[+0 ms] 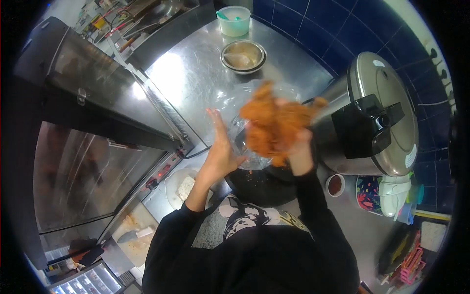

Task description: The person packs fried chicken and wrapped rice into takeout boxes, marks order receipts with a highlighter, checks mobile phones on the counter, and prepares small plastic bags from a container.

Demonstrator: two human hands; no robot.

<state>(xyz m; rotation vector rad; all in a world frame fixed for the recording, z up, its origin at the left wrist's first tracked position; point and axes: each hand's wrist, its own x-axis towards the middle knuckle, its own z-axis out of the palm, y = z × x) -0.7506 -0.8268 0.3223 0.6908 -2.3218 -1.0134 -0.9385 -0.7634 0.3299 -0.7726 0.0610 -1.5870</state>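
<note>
My right hand [300,147] holds a large piece of orange-brown fried chicken [274,125], blurred by motion, with some fingers hidden behind it. My left hand [220,153] is open to the left of the chicken, fingers stretched upward and apart from it. Behind and below the chicken lies a clear plastic bag [253,160], partly covered by it. Under the bag a dark round surface [259,188] shows a few crumbs.
Metal bowls [243,56] and a plastic tub [233,22] stand on the steel counter [196,63]. To the right are a large steel cooker [377,112] and a small cup of red powder [335,185]. A glass-fronted cabinet [93,171] and a knife [136,234] are at left.
</note>
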